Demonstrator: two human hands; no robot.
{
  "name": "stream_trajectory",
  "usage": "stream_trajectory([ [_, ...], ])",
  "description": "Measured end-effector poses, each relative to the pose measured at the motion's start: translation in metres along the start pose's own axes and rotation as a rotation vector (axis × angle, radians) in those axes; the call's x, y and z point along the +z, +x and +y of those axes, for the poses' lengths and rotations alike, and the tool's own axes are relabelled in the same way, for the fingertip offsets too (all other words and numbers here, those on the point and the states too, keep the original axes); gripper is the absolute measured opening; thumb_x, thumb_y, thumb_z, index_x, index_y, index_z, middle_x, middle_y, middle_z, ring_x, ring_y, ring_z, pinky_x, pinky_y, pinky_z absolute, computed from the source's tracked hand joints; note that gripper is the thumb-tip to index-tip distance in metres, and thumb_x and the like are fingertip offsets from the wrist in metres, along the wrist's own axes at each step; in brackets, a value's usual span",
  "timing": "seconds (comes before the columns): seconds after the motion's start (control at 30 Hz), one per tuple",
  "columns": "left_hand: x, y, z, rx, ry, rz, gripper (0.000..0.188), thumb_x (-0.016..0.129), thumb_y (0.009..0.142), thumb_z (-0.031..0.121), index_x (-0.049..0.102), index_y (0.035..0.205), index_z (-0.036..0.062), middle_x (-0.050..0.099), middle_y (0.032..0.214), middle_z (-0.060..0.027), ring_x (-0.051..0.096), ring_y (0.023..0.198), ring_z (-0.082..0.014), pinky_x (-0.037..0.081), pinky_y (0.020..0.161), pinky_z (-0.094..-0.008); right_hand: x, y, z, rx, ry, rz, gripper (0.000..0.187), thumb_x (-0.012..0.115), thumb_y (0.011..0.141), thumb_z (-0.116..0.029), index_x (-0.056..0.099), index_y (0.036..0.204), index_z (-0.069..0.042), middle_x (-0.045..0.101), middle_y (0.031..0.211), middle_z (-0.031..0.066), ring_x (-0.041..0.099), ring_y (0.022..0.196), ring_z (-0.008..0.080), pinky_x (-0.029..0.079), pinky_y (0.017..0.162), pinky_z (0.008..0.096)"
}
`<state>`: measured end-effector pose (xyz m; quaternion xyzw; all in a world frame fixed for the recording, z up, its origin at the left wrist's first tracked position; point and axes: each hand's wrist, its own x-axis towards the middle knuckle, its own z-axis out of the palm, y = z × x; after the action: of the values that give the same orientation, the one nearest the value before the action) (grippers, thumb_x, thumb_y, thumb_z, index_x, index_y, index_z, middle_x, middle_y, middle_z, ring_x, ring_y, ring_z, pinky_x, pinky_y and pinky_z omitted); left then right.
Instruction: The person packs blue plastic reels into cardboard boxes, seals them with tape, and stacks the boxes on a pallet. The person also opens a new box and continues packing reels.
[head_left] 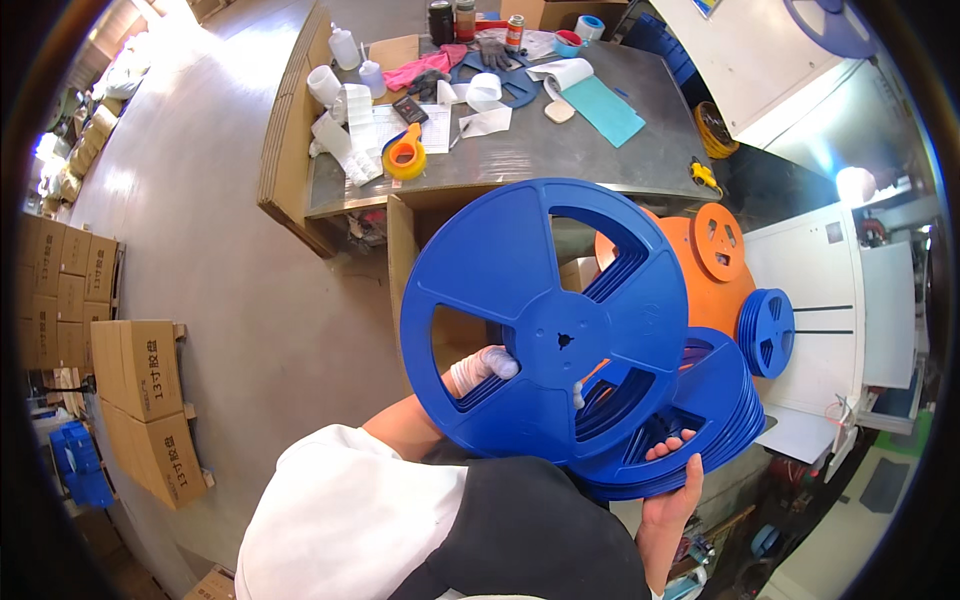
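Note:
Upright before me stands a stack of large blue plastic reels (480, 260), with cut-out windows and a small hub hole. My left hand (485, 368), with white wrapping on the wrist and thumb, is closed on this stack through its left window. White-covered fingertips (578, 395) show in the lower window; the rest of that hand is hidden behind the reels. A second, tilted stack of blue reels (735, 410) lies against the first at the lower right. My right hand (675, 475) grips its lower edge, fingers in a window and thumb outside.
Beyond are orange reels (718, 243) and smaller blue reels (766, 333). A grey workbench (600, 150) carries tape rolls (405, 158), bottles (343, 47), gloves and papers. Cardboard boxes (140, 370) stand on the floor at left. A white machine panel (810, 270) rises at right.

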<state>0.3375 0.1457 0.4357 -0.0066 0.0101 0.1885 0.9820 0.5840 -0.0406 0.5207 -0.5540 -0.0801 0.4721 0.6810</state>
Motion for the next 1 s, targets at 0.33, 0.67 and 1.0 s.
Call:
stream_trajectory([
  [0.33,-0.029,0.005,-0.008,0.211,-0.207,-0.102,0.082,0.073,0.080,0.055,0.049,0.137,0.0011,0.059,0.127,-0.0159,0.058,0.122,-0.0326,0.042,0.112,-0.0496,-0.012,-0.001,0.000,-0.021,0.009,0.138,0.044,0.055,0.098,-0.029,0.048,0.135,-0.006,0.069,0.109,0.0151,0.069,0.095,0.0268,0.055,0.088,0.0441],
  [0.67,-0.049,-0.024,0.008,0.274,-0.257,0.064,0.062,0.067,0.087,0.039,0.053,0.135,0.0026,0.061,0.126,-0.0158,0.060,0.116,-0.0329,0.041,0.111,-0.0511,-0.017,0.000,-0.005,0.013,0.057,0.098,0.039,0.054,0.097,-0.026,0.052,0.129,-0.006,0.064,0.116,0.0120,0.066,0.096,0.0250,0.055,0.086,0.0428],
  [1.0,-0.254,-0.055,0.009,0.240,0.404,1.209,0.058,0.076,0.080,0.017,0.053,0.133,0.0245,0.066,0.113,-0.0076,0.065,0.100,-0.0256,0.055,0.087,-0.0485,-0.025,0.005,0.000,-0.041,0.219,-0.179,0.038,0.056,0.099,-0.039,0.048,0.120,-0.008,0.047,0.082,0.0012,0.046,0.068,0.0138,0.039,0.069,0.0326],
])
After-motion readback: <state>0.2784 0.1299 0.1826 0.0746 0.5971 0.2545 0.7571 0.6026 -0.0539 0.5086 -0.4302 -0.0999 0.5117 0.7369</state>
